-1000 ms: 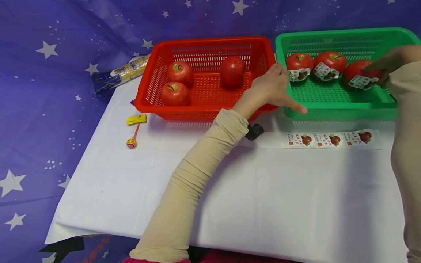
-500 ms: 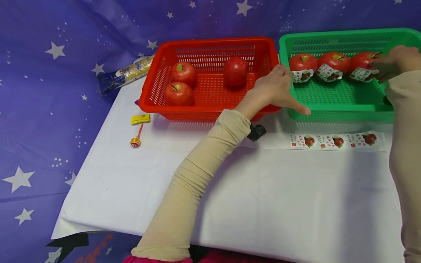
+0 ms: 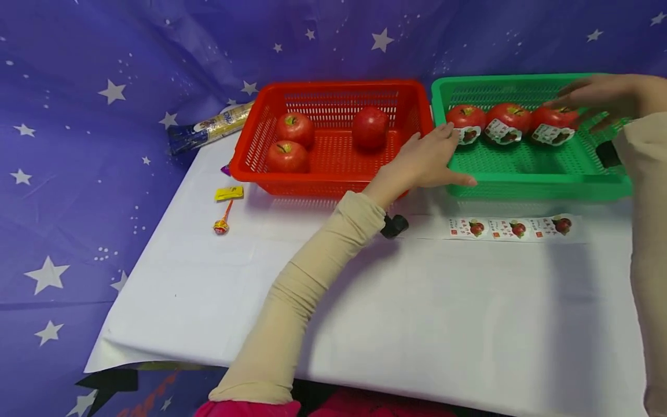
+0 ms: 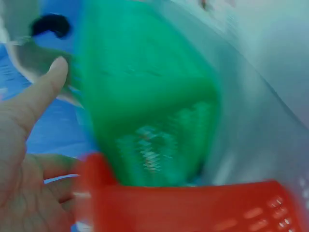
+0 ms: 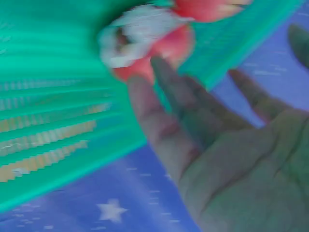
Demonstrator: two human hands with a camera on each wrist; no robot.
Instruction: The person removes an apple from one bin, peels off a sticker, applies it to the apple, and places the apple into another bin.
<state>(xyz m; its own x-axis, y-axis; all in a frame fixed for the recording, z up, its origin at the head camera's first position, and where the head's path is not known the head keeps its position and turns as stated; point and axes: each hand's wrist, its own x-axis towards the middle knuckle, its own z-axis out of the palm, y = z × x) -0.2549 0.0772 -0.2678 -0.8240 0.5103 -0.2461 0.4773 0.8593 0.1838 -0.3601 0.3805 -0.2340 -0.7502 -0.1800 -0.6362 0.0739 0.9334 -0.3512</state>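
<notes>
Nearest lies the label strip (image 3: 516, 227). Beyond it, the left hand (image 3: 422, 162) is spread, thumb out, where the red basket (image 3: 323, 177) meets the green basket (image 3: 542, 178); it grips nothing, and whether it presses the rims I cannot tell. Inside the green basket, the rightmost apple (image 3: 551, 119) sits labelled, beside two others. It should feel firm and fairly weighty, slick-skinned, easily bruised. Best hold: cupped round its bare upper sides, off the paper. Over it, the right hand (image 3: 609, 95) has its fingers loosely parted, holding nothing; contact is unclear.
</notes>
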